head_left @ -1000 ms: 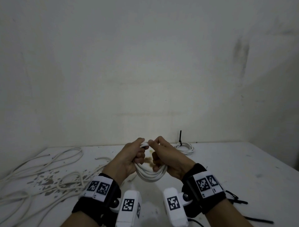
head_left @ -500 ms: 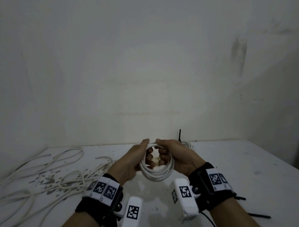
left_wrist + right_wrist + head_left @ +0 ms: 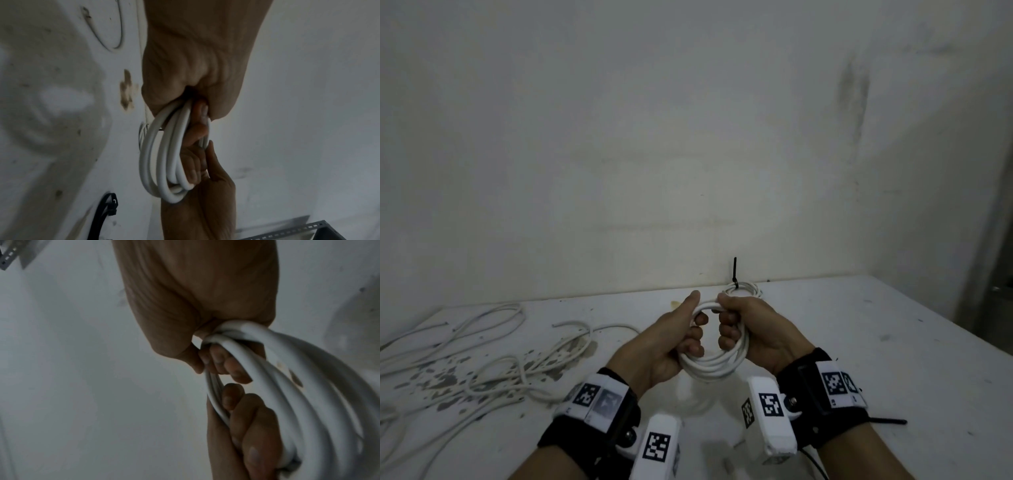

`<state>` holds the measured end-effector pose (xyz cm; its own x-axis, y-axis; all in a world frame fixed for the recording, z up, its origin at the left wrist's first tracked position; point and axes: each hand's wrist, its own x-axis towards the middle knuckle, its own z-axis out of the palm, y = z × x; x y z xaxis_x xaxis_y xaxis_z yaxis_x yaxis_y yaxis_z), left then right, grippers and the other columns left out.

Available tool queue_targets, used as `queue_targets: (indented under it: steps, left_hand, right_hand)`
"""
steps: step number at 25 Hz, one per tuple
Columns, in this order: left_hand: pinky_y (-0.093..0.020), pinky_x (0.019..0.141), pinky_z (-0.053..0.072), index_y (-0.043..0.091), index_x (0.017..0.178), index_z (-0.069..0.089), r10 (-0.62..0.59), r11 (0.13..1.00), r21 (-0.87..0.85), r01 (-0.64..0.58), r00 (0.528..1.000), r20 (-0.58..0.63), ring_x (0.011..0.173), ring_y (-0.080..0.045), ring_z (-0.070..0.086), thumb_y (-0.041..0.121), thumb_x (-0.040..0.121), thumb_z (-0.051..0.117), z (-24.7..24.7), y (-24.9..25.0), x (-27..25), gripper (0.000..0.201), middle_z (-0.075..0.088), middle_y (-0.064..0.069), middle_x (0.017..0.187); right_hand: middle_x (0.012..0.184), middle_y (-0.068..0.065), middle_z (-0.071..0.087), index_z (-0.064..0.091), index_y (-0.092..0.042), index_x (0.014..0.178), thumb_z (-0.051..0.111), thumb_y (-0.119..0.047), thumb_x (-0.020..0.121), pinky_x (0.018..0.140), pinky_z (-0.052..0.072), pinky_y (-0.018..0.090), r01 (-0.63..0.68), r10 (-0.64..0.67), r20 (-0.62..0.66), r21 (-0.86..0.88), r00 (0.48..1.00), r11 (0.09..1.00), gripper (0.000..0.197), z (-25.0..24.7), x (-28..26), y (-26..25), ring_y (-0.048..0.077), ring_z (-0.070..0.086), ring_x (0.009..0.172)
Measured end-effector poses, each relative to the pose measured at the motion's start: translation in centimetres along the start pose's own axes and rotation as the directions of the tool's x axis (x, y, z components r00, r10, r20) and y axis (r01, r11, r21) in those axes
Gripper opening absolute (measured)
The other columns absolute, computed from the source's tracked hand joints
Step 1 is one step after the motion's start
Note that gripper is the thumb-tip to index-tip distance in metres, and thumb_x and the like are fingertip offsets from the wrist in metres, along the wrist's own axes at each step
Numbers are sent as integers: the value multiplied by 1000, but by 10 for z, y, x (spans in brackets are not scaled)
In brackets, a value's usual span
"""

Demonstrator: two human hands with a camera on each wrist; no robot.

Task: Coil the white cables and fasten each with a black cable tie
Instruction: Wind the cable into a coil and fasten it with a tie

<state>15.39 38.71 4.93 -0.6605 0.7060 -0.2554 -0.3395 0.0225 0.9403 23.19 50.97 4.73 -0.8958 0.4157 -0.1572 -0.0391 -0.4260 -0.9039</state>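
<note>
One coil was already tied at the back of the surface. A second coil was held above it, untied, left hand and right hand curled round it. Loose cables remained left; ties lay near.

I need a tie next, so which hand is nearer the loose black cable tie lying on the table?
Right. The right hand grips the coil with the loose black cable tie on the table just outside its wrist; the left hand grips the coil's other side, farther away.
</note>
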Motion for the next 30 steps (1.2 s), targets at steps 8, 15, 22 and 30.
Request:
queue_targets:
  steps: [8, 15, 22, 30]
  left_hand:
    - [-19, 37, 22, 14, 67, 43, 120, 985, 139, -102, 984, -130, 38, -10, 20, 40, 100, 48, 0, -14, 16, 42, 27, 5, 47]
    - [-20, 38, 25, 12, 74, 48, 108, 970, 230, -82, 989, -102, 39, -11, 22, 40, 100, 48, 15, -24, 37, 38, 28, 4, 49]
    - [-20, 40, 26, 9, 76, 50, 36, 979, 200, -28, 999, -41, 41, -13, 23, 39, 100, 48, 58, -50, 55, 38, 29, 4, 48]
    - [-22, 42, 32, 7, 81, 55, 41, 980, 195, -31, 998, -48, 39, -13, 27, 41, 99, 46, 78, -63, 64, 39, 32, 2, 51]
  right_hand:
    - [71, 9, 60, 62, -7, 101, 51, -32, 103, 60, 55, 33, 17, 0, 50, -327, 999, 945, 28, -21, -4, 8, 23, 58, 59]
    - [92, 7, 67, 64, -15, 109, 55, -33, 98, 56, 52, 24, -193, -21, -197, -973, 980, 127, 23, -116, -19, -44, 18, 63, 68]
    - [86, -3, 58, 66, -17, 113, 66, -31, 93, 43, 42, 16, -245, 65, -264, -945, 962, -216, 24, -135, -34, -31, 10, 54, 57]
    - [92, 12, 71, 63, -13, 96, 63, -15, 90, 55, 55, 31, -223, -273, -262, -960, 926, 168, 7, -152, -35, -37, 25, 67, 68]
